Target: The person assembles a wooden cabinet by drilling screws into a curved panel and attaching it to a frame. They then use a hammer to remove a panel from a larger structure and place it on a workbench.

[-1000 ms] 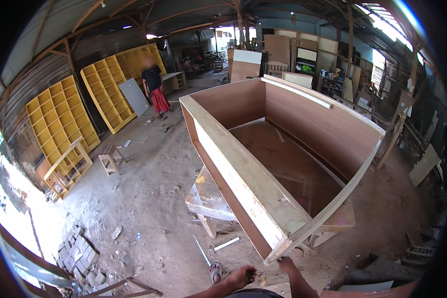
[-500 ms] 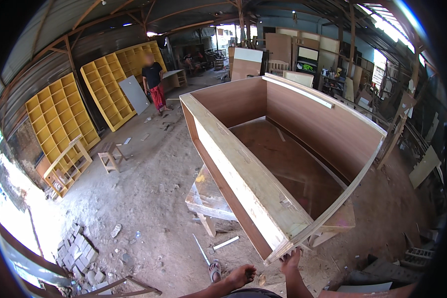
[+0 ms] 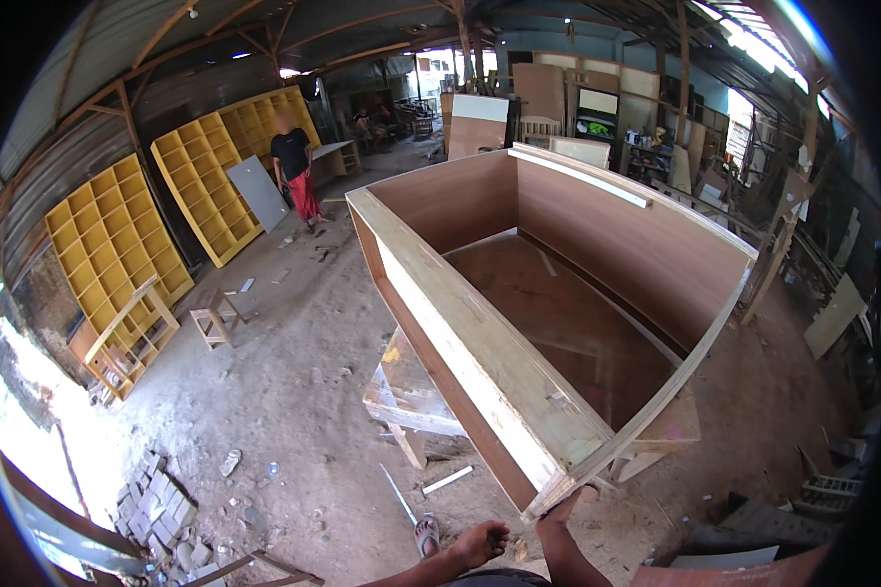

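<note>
A large wooden cabinet (image 3: 489,338) lies with its open side up, its near corner right in front of me. At that corner my right hand (image 3: 561,509) grips the lower edge; its fingers are partly hidden under the wood. My left hand (image 3: 483,543) hangs just left of the corner, apart from the cabinet, its fingers curled in with nothing visible in them. The cabinet has brown inner panels and a pale, unfinished long side with a narrow recess. Beneath it stands a worn wooden support (image 3: 411,396).
Yellow shelf units (image 3: 122,240) lean along the left wall, near a small stool (image 3: 215,315). Another person (image 3: 294,166) stands beyond the cabinet's far left. Broken paving blocks (image 3: 157,504) lie at lower left, scrap boards (image 3: 773,523) at lower right. A white strip (image 3: 447,479) is on the floor.
My right hand has shifted slightly left and farther under the cabinet's corner. The left hand stays curled beside it. The other person has turned and lowered an arm. The cabinet's place looks nearly the same.
</note>
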Tool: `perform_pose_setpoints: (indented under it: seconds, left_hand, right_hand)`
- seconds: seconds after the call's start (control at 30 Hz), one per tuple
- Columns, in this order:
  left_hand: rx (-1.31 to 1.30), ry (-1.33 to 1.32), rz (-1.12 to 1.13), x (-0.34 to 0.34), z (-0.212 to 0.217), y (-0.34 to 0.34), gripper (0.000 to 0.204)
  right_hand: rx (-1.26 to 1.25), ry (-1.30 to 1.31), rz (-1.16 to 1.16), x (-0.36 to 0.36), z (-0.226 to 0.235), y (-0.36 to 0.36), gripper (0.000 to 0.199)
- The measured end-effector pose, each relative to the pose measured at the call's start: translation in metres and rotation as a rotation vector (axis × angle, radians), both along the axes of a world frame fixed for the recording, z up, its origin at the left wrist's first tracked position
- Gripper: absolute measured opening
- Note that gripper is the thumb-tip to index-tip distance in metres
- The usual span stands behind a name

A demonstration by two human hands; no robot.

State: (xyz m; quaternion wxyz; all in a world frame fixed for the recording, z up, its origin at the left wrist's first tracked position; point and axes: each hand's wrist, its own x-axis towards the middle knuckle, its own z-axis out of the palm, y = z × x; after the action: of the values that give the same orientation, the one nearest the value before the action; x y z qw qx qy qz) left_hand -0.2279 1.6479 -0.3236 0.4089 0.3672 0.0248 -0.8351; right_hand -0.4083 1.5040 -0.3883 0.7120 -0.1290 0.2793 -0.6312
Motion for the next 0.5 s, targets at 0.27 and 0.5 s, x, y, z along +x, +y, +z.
perform_pose_setpoints:
  seconds: [0.27, 0.5]
  left_hand:
    - [0.028, -0.004, -0.01, -0.002, -0.006, 0.003, 0.025]
    - [0.059, -0.021, -0.056, -0.009, 0.011, -0.008, 0.024]
  right_hand:
    - [0.222, 0.216, -0.017, 0.011, -0.007, 0.031, 0.093]
    - [0.32, 0.198, 0.132, 0.014, 0.04, 0.065, 0.079]
